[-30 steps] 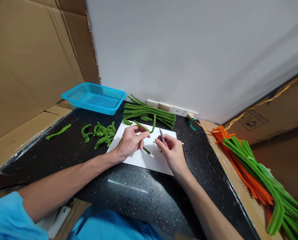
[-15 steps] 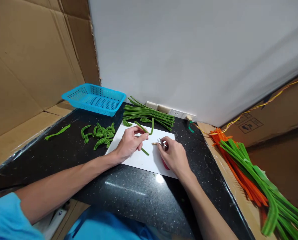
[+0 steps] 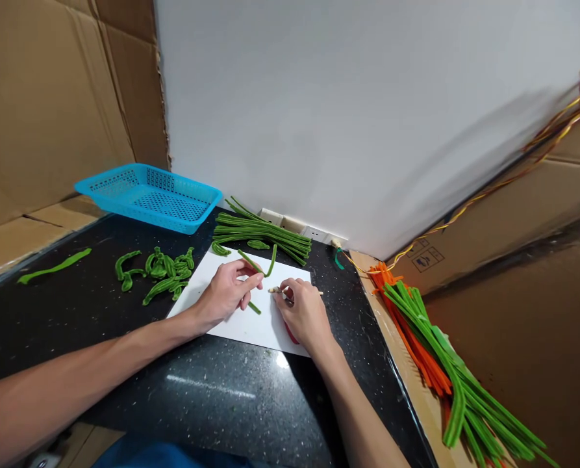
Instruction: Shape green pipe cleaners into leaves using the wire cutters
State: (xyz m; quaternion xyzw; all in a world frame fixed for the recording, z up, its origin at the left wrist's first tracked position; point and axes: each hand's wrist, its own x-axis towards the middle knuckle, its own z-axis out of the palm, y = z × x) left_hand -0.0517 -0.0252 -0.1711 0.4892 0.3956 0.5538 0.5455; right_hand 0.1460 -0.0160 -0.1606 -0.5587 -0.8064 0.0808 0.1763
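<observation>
My left hand (image 3: 228,290) pinches a green pipe cleaner (image 3: 272,260) between thumb and fingertips above a white sheet (image 3: 243,330). The pipe cleaner is bent into a V, and a straight green end (image 3: 254,307) sticks out below the fingers. Just to the right, my right hand (image 3: 303,312) is closed around a thin pale stick (image 3: 273,290), whose other end shows past the knuckles. Red-handled scissors (image 3: 291,334) are also in this hand, mostly hidden by the palm. The two hands are apart.
Left of the sheet lie several looped green pieces (image 3: 165,270) and a flat green strip (image 3: 56,265). Behind are a bundle of green pipe cleaners (image 3: 260,231), a blue basket (image 3: 138,214) and a socket strip (image 3: 314,233). Orange (image 3: 416,344) and green stems (image 3: 458,370) lie right, on cardboard.
The whole view has shifted, so everything sits further left. The pale stick now shows on both sides of my right hand, which has turned slightly. My left hand keeps its pinch.
</observation>
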